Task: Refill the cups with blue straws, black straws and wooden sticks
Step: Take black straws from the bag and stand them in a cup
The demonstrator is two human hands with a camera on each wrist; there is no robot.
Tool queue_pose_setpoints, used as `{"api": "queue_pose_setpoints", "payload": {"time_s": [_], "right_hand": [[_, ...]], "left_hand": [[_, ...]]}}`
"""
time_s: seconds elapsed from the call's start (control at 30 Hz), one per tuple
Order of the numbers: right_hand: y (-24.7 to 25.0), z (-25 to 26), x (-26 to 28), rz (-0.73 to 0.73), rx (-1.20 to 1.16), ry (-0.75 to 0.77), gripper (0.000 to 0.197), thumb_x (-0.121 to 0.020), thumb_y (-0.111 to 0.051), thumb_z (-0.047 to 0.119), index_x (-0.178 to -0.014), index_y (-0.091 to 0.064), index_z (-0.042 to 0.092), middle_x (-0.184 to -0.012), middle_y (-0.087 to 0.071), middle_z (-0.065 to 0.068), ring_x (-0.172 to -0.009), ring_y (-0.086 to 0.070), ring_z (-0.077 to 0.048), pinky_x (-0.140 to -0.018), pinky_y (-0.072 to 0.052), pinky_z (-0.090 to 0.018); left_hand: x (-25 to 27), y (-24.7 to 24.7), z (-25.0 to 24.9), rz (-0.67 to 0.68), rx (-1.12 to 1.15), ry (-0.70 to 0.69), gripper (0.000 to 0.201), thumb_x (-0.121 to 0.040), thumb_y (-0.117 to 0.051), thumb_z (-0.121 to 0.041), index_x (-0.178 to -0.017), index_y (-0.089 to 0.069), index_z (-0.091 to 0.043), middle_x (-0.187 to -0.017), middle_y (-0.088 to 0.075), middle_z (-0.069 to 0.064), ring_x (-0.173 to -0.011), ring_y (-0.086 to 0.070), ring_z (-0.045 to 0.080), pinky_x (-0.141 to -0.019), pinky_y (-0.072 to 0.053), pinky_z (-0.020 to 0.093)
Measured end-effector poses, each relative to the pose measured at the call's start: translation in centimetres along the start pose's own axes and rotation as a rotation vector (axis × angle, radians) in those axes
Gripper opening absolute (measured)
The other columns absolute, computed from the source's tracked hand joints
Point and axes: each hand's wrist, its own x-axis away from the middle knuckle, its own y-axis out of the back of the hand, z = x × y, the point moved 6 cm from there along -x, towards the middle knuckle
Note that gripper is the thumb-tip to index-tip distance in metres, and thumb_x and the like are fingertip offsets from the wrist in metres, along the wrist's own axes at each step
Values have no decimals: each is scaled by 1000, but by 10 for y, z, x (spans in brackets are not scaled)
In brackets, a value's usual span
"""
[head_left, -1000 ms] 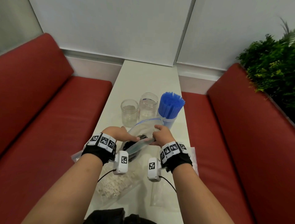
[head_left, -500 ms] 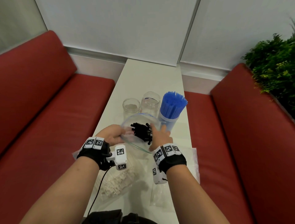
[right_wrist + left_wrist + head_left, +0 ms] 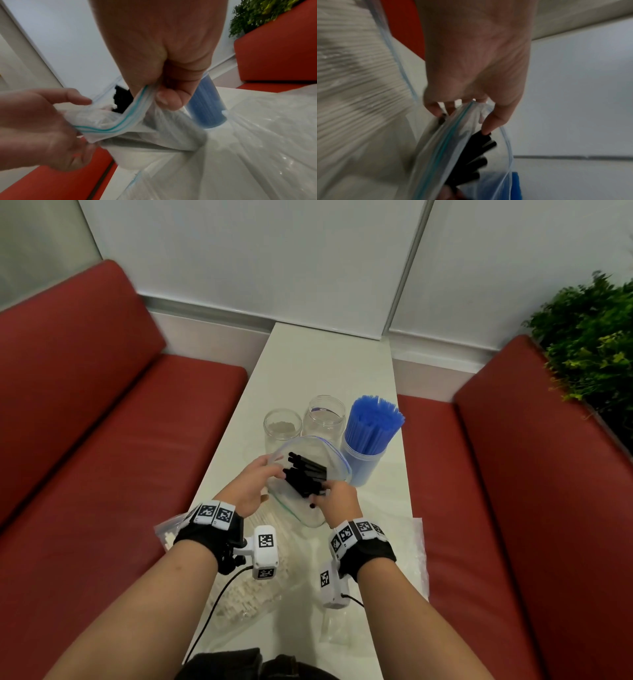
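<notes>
A clear zip bag (image 3: 310, 510) holding a bundle of black straws (image 3: 306, 477) is held up over the white table (image 3: 329, 364), mouth wide and facing me. My left hand (image 3: 274, 470) grips the bag's left rim, with fingertips (image 3: 436, 110) reaching the straw ends (image 3: 476, 148). My right hand (image 3: 320, 499) pinches the right rim (image 3: 137, 108) between thumb (image 3: 169, 100) and fingers. Behind the bag stand a cup full of blue straws (image 3: 371, 429) and two empty clear jars (image 3: 282, 429) (image 3: 323, 416). A bag of wooden sticks (image 3: 246, 597) lies under my forearms.
An empty clear bag (image 3: 407, 546) lies flat at the table's right near edge. Red sofa seats (image 3: 130, 440) (image 3: 496, 474) flank the narrow table. A green plant (image 3: 589, 344) is at the far right, and a white wall closes the table's far end.
The bag has gone from nearly closed to wide open and tipped up, exposing the black straws. My hands have spread apart on its rim, and the left fingers now reach inside.
</notes>
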Motion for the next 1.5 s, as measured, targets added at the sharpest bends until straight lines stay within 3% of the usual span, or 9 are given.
{"api": "queue_pose_setpoints", "payload": {"time_s": [0.13,0.27,0.43,0.53,0.7,0.87,1.03,1.2,1.5], "right_hand": [[-4,11,0,15,22,-28,30,-95,-66,24,-116,-71,4,-105,-74,-15,-101,-68,-29,-82,-50,-29],[-3,11,3,44,148,-44,38,-91,-70,19,-127,-65,9,-116,-71,-14,-111,-66,-29,-93,-52,-34],[15,17,7,-109,419,-5,29,-97,-50,5,-122,-61,12,-124,-59,-14,-108,-64,-33,-85,-51,-37],[27,32,14,-319,540,38,26,-97,-51,5,-119,-58,17,-136,-39,-15,-113,-52,-35,-86,-43,-40],[25,63,27,-465,579,385,42,-81,-63,-2,-118,-60,18,-151,-35,-19,-128,-40,-41,-99,-37,-49],[0,68,20,-74,317,469,18,-92,-53,1,-106,-62,7,-106,-62,-11,-99,-60,-28,-89,-49,-39],[-1,34,3,42,541,221,38,-98,-55,10,-136,-51,4,-138,-57,-13,-131,-53,-26,-111,-39,-31],[-32,17,3,226,552,170,73,-82,-78,19,-146,-42,16,-139,-56,-6,-127,-55,-26,-109,-44,-38],[-41,3,-2,198,314,216,47,-89,-73,21,-134,-59,17,-127,-65,-7,-114,-60,-24,-93,-44,-27]], "left_hand": [[-2,-2,19,-67,-34,116,70,-89,-63,-10,-147,-28,-27,-128,-41,2,-121,-42,32,-96,-39,55],[-7,10,26,-141,-146,73,37,-88,-56,6,-125,-53,14,-101,-58,20,-87,-57,23,-59,-51,15],[-7,20,40,-57,-143,188,6,-85,-64,-10,-88,-60,-7,-93,-66,13,-82,-64,23,-74,-49,27],[-6,17,49,-67,217,372,15,-84,-45,-6,-79,-53,6,-68,-60,22,-50,-61,28,-53,-51,30],[-3,-5,36,140,186,296,22,-79,-55,1,-85,-77,2,-89,-72,20,-74,-71,32,-60,-58,38],[-15,4,26,-81,-159,106,19,-91,-65,-21,-88,-62,-2,-72,-61,12,-63,-59,22,-56,-44,28],[-20,23,16,-210,-258,93,23,-95,-53,-24,-81,-62,-7,-77,-56,12,-68,-49,22,-69,-39,36],[-18,20,18,-135,-95,136,25,-93,-56,-28,-93,-67,-6,-88,-66,15,-80,-62,29,-74,-44,35],[-11,21,27,110,-31,198,26,-87,-64,-37,-111,-64,-27,-99,-71,5,-88,-68,23,-75,-55,33]]}}
